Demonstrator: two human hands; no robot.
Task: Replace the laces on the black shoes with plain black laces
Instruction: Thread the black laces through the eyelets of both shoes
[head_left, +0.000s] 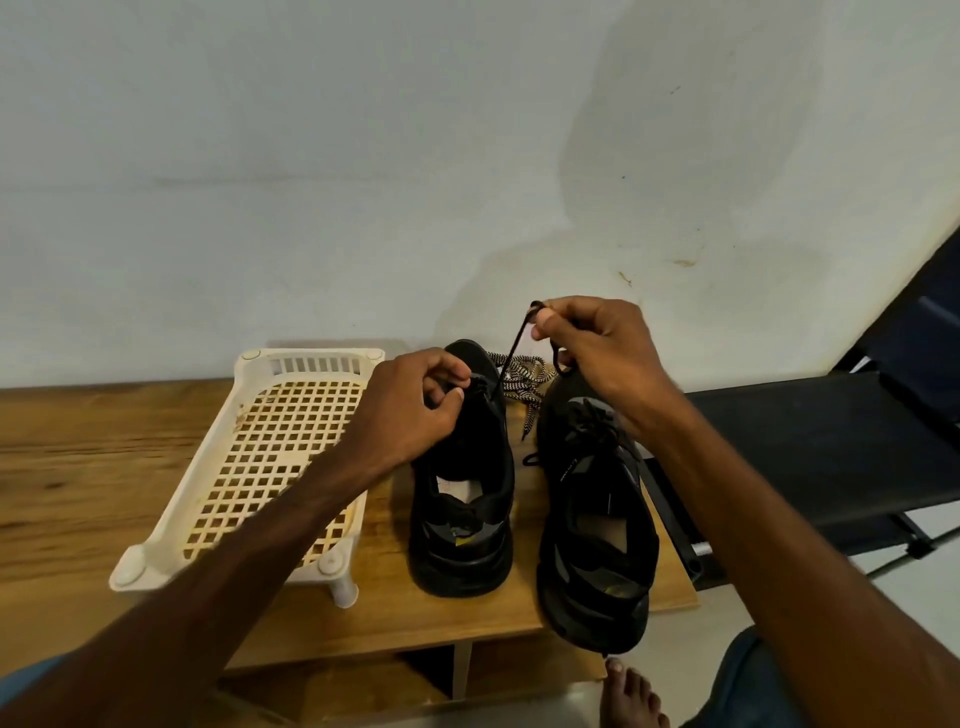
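The left hand (415, 410) pinched the black lace (511, 348) at the eyelets of the shoe being laced (467, 519) on the worktop (78, 467), while the right hand (597, 348) pinched its free end taut above that shoe; an even, straight pull would likely seat the crossings flat. Behind that shoe lay the old patterned laces (530, 379), which might tangle with the free end; the second shoe (597, 545) stood just right of it, a white rack (260, 441) left.

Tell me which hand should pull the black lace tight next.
Right, likely: the right hand pinches the black lace drawn up from the left shoe, while the left hand sits low at its eyelets.
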